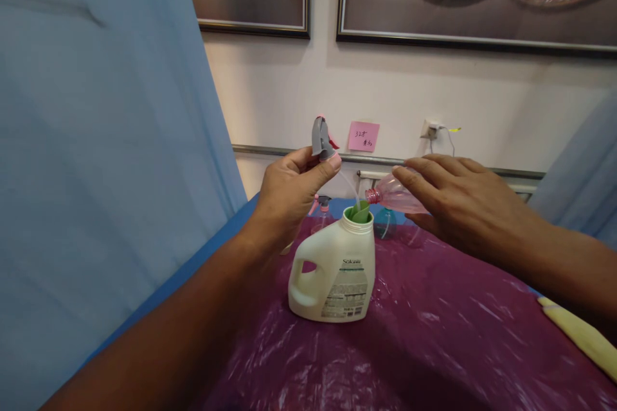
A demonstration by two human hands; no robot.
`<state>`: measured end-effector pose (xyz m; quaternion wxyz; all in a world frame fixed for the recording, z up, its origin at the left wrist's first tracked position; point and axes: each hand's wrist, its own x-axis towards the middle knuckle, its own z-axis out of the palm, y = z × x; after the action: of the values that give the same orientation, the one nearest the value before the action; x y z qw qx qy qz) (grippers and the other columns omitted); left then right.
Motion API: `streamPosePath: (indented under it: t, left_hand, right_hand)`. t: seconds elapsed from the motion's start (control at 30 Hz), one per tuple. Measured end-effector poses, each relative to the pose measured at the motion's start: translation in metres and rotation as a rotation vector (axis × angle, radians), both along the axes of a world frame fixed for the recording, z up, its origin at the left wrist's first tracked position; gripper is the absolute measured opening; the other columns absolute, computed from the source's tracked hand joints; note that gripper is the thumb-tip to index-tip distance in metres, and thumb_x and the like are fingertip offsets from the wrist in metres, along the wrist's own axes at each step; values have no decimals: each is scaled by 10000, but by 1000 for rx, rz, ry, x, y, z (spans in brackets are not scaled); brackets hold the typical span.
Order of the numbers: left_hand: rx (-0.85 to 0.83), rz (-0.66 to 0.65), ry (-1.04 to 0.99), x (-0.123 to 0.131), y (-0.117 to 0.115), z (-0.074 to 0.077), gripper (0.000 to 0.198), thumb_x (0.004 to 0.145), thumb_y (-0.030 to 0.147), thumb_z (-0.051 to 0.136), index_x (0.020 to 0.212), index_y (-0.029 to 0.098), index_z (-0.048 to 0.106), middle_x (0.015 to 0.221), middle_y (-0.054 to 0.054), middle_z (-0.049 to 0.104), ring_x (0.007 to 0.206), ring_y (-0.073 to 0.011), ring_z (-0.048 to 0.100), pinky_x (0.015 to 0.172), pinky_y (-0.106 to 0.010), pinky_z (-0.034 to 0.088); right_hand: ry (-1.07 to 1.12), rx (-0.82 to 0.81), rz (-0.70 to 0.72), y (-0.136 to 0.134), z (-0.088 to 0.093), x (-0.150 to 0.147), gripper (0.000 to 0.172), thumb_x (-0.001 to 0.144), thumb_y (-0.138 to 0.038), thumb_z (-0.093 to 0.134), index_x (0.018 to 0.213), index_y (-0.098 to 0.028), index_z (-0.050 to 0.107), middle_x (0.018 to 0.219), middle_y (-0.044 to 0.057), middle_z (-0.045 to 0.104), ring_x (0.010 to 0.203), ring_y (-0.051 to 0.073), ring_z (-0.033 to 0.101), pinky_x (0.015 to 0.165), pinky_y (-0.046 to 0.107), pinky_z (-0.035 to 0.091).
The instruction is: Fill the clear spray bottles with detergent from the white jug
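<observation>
My left hand [296,189] pinches a grey and pink spray trigger head [322,139] between thumb and fingers. Its clear dip tube [351,183] bends down to the green spout [360,212] in the mouth of a white jug [332,270]. In my right hand [448,196] lies a clear pink bottle [393,194], tipped on its side, its threaded neck pointing left just above the spout. I cannot tell whether liquid is flowing. The jug stands upright, its printed label facing me.
Behind the jug stand a pink-topped spray bottle [322,213] and a blue spray bottle [386,223]. Purple plastic sheeting [424,334] covers the table. A yellow cloth [578,334] lies at the right. Blue curtains [87,141] hang at both sides; a plugged socket [429,130] is on the wall.
</observation>
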<state>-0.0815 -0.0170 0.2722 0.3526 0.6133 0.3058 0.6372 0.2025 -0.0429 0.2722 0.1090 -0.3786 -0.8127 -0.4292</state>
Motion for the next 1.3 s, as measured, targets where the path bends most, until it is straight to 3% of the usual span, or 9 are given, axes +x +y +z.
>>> streamPosePath:
  t: [0.73, 1.3]
  left_hand:
    - [-19, -8, -1, 2, 4, -4, 216, 861, 433, 900, 989, 264, 859, 943, -34, 742, 799, -174, 589, 627, -279, 507]
    - [-12, -5, 11, 2, 2, -2, 240, 864, 438, 894, 1009, 250, 859, 958, -35, 752, 813, -167, 597, 637, -269, 516]
  right_hand:
    - [-32, 25, -7, -3, 5, -3, 590, 1015, -328, 656, 1548, -110, 525, 1505, 244, 664, 1306, 438, 650, 975, 547, 573]
    - [-54, 38, -40, -5, 7, -7, 545, 1003, -192, 636, 1535, -121, 539, 1498, 226, 672, 1324, 420, 650, 975, 511, 561]
